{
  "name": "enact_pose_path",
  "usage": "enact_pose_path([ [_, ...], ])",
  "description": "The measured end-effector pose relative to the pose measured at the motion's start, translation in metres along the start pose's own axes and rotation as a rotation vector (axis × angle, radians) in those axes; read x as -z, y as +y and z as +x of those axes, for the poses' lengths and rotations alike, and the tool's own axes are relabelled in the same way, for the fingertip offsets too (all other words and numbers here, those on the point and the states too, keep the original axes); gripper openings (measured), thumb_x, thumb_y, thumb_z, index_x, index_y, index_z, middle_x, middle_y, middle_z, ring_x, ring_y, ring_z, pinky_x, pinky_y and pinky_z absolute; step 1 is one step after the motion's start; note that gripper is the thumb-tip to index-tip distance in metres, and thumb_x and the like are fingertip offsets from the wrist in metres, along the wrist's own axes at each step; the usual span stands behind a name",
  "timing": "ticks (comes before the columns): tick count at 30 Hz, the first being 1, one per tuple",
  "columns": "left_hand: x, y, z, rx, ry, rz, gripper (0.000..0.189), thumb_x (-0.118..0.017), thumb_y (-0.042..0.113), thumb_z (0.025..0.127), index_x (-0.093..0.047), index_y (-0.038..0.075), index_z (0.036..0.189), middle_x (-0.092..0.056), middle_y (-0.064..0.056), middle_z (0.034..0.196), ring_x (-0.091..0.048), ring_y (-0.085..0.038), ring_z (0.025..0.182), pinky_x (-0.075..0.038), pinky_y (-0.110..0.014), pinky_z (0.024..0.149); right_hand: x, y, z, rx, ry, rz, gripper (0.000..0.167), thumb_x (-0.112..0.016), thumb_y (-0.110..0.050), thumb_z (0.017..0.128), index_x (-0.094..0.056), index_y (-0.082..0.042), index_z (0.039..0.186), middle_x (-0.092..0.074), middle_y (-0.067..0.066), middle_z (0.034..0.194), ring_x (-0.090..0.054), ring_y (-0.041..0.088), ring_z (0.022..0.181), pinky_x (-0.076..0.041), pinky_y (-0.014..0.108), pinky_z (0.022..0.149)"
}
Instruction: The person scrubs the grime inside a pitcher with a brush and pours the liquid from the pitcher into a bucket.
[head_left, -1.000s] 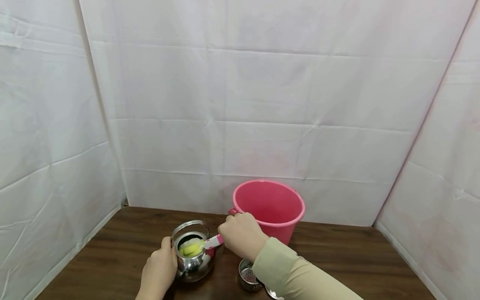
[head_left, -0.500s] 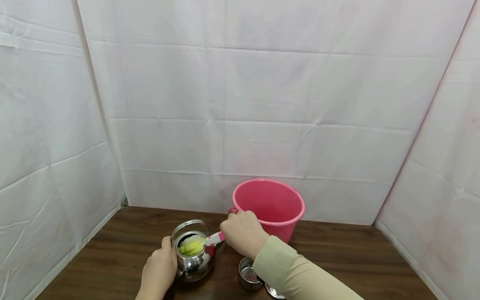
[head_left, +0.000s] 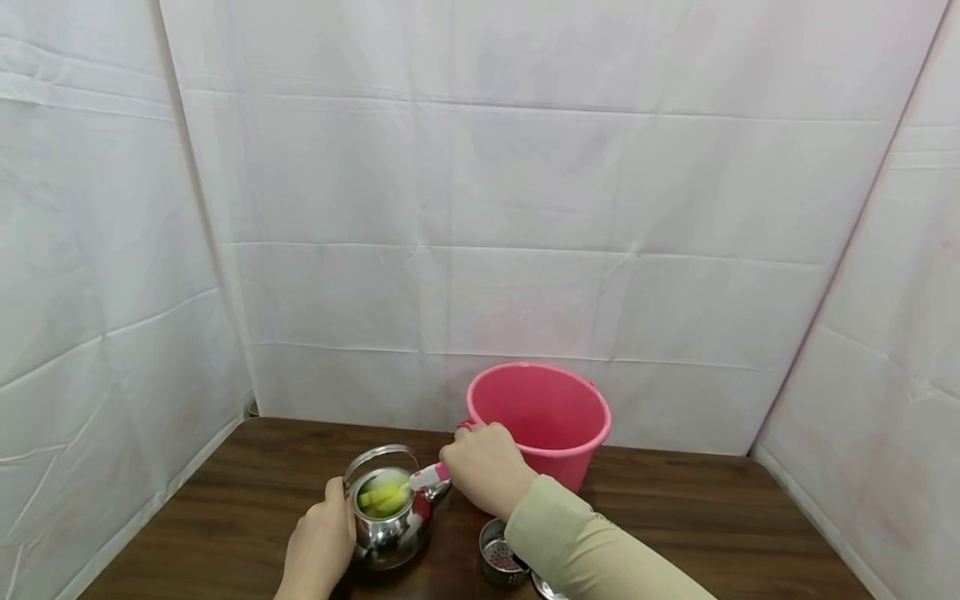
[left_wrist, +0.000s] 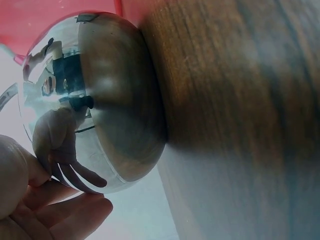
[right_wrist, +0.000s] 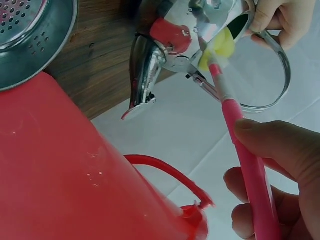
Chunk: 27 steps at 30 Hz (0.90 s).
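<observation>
- Head view: our left hand [head_left: 318, 540] grips the kettle [head_left: 392, 540], just right of it.
- Our right hand [head_left: 487, 468] grips the sponge brush [right_wrist: 248, 155] reaching inside.
- Should our left grip slacken, hard strokes could tip the kettle.

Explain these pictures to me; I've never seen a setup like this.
There's no machine, just a person working bare-handed. The widest view comes from a camera on the head; the two closer ones come from cameras on each wrist, so they look tilted. On the wooden table are a shiny metal kettle, a pink bucket and a perforated metal cup. The left hand holds the kettle near its opening. The right hand grips a pink-handled scrubber, its yellow head in the kettle's mouth.
</observation>
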<state>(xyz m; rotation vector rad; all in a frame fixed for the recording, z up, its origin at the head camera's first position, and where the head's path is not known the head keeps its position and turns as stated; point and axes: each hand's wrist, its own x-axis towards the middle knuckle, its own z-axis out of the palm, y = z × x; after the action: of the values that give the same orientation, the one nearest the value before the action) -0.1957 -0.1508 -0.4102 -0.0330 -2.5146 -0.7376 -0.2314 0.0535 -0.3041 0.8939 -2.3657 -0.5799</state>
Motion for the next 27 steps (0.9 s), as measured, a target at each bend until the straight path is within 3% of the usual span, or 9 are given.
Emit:
enact_pose_path([
  [14, -0.005, 0.001, 0.004, -0.046, 0.039, 0.015, 0.018, -0.053, 0.001, 0.091, -0.047, -0.008, 0.105, -0.061, -0.021, 0.063, -0.061, -0.033, 0.05, -0.039, -0.037, 0.038, -0.006, 0.004, -0.002, 0.054, 0.091, 0.021, 0.01, -0.07, -0.017, 0.08, -0.072, -0.025, 0.076, -0.061, -0.004, 0.067, -0.057, 0.013, 0.063, -0.044, 0.024, 0.051],
  [27, -0.005, 0.004, 0.003, -0.031, 0.076, 0.023, 0.016, -0.053, 0.003, 0.091, -0.048, -0.006, 0.103, -0.062, -0.024, 0.064, -0.061, -0.037, 0.052, -0.04, -0.041, 0.038, 0.005, -0.002, -0.005, 0.132, 0.079, -0.026, 0.012, -0.071, -0.019, 0.082, -0.074, -0.03, 0.083, -0.063, -0.007, 0.07, -0.057, 0.009, 0.065, -0.043, 0.021, 0.054],
])
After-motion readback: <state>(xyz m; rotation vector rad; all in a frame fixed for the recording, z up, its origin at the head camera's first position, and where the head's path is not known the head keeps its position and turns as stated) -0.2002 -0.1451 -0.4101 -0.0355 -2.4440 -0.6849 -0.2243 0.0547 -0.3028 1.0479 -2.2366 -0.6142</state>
